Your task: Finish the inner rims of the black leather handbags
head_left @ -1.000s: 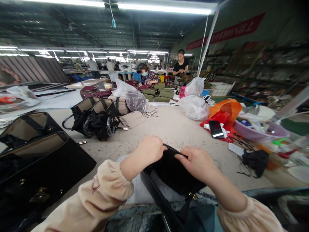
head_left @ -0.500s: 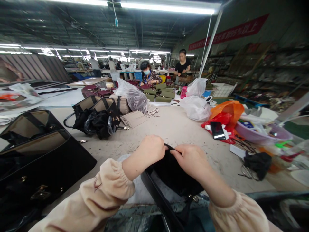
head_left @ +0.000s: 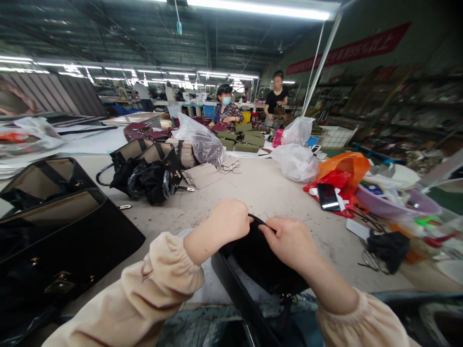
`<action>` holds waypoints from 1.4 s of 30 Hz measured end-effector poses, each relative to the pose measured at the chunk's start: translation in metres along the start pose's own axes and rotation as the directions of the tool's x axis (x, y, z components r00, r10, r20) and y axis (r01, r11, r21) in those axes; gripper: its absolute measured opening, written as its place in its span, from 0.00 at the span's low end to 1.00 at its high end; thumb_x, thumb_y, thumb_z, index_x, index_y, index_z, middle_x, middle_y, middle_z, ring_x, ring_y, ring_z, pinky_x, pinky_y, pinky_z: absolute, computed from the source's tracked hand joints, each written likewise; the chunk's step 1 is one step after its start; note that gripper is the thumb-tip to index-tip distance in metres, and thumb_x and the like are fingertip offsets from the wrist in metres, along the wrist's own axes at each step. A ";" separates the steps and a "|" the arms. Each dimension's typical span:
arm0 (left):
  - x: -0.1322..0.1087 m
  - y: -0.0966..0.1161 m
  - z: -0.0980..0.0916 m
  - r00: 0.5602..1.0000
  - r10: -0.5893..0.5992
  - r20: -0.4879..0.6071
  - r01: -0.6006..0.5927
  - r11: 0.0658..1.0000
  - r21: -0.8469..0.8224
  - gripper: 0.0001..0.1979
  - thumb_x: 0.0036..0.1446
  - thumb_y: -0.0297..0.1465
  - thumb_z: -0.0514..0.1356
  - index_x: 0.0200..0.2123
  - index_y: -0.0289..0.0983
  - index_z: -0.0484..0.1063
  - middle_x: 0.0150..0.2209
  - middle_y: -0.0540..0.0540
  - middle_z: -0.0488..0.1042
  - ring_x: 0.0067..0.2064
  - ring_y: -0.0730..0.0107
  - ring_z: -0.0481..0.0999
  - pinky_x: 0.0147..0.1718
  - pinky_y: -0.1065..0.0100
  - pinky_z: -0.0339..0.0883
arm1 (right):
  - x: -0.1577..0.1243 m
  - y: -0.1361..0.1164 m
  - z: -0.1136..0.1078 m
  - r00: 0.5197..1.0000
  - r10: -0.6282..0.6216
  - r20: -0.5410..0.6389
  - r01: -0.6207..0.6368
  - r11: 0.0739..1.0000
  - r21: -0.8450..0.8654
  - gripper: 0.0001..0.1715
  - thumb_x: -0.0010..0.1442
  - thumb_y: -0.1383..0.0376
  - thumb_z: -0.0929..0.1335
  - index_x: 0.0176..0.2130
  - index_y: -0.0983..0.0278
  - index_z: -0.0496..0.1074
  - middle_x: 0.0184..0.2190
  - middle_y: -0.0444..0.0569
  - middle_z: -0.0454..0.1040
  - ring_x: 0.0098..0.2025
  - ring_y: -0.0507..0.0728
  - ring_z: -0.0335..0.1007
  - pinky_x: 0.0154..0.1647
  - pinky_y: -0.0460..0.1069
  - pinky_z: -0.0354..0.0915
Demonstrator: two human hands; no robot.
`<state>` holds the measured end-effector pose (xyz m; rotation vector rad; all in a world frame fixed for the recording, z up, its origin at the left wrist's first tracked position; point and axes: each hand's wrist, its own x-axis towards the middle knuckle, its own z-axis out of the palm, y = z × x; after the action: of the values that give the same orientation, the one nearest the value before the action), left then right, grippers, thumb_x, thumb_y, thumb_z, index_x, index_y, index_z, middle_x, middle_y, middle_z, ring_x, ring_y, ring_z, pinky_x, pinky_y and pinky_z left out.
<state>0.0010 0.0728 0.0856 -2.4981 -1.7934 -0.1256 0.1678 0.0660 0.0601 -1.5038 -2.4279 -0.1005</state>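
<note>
A black bag (head_left: pixel 265 258) lies at the near edge of the table, its top rim between my two hands. My left hand (head_left: pixel 231 220) is closed on the rim from the left, with its fingertips turned away from view. Just to the right, my right hand (head_left: pixel 289 238) pinches the same rim between thumb and fingers. A wide black strap (head_left: pixel 233 289) runs from the bag down past the table edge. Small metal fittings (head_left: pixel 287 298) show at its lower right. The bag's inside is too dark to make out.
Large black handbags (head_left: pixel 72 241) stand at the left, with smaller black bags (head_left: pixel 144 168) behind. Grey card pieces (head_left: pixel 202 176) lie mid-table. At the right are a phone (head_left: pixel 328 196), a purple basin (head_left: pixel 394 205) and scissors (head_left: pixel 372 260). Two people (head_left: pixel 227 113) work beyond.
The view has shifted slightly. Both hands keep their hold on the bag's rim, with the right hand a little farther from the left. The seated person across the table has raised their head.
</note>
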 end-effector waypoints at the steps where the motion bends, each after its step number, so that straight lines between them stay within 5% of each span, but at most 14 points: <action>1: 0.001 0.001 0.000 1.000 -0.005 0.000 0.005 1.000 -0.002 0.19 0.57 0.38 0.52 0.33 0.32 0.78 0.31 0.36 0.78 0.36 0.57 0.78 0.34 0.65 0.68 | 0.001 0.002 -0.001 1.000 0.009 0.003 -0.009 1.000 0.009 0.17 0.60 0.59 0.62 0.24 0.61 0.71 0.25 0.45 0.73 0.29 0.52 0.67 0.29 0.47 0.52; 10: 0.003 0.002 0.000 1.000 -0.023 0.010 0.024 0.998 -0.061 0.19 0.57 0.37 0.52 0.35 0.31 0.78 0.33 0.34 0.78 0.35 0.57 0.77 0.34 0.64 0.68 | -0.022 0.038 -0.021 0.966 0.032 0.256 -0.106 0.954 0.281 0.22 0.60 0.52 0.62 0.23 0.60 0.72 0.21 0.42 0.73 0.25 0.53 0.66 0.25 0.46 0.56; 20: 0.007 0.001 0.006 1.000 -0.015 -0.026 0.012 0.993 -0.119 0.17 0.56 0.36 0.54 0.34 0.31 0.77 0.31 0.35 0.77 0.35 0.57 0.77 0.34 0.64 0.68 | -0.028 0.035 -0.014 0.990 0.062 0.130 -0.097 0.954 0.285 0.20 0.59 0.54 0.62 0.24 0.61 0.74 0.23 0.45 0.75 0.27 0.55 0.69 0.29 0.47 0.62; 28: 0.006 -0.002 0.006 0.997 -0.056 -0.045 0.051 0.993 -0.107 0.18 0.55 0.38 0.54 0.33 0.31 0.78 0.30 0.35 0.77 0.34 0.56 0.77 0.31 0.63 0.68 | -0.042 0.047 -0.005 0.985 0.139 0.102 -0.171 0.865 0.472 0.16 0.57 0.54 0.66 0.36 0.60 0.77 0.40 0.48 0.77 0.43 0.58 0.72 0.44 0.50 0.66; 42: 0.007 0.002 0.007 0.999 -0.036 -0.031 0.032 0.994 -0.104 0.16 0.56 0.37 0.54 0.34 0.31 0.77 0.32 0.35 0.77 0.35 0.57 0.77 0.35 0.64 0.68 | -0.052 0.041 -0.003 0.981 0.175 0.080 -0.192 0.872 0.450 0.18 0.59 0.54 0.63 0.32 0.61 0.76 0.34 0.48 0.78 0.38 0.58 0.73 0.40 0.50 0.66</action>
<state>0.0053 0.0795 0.0797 -2.5180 -1.8632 -0.2667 0.2261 0.0390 0.0447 -1.5031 -2.1137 0.5091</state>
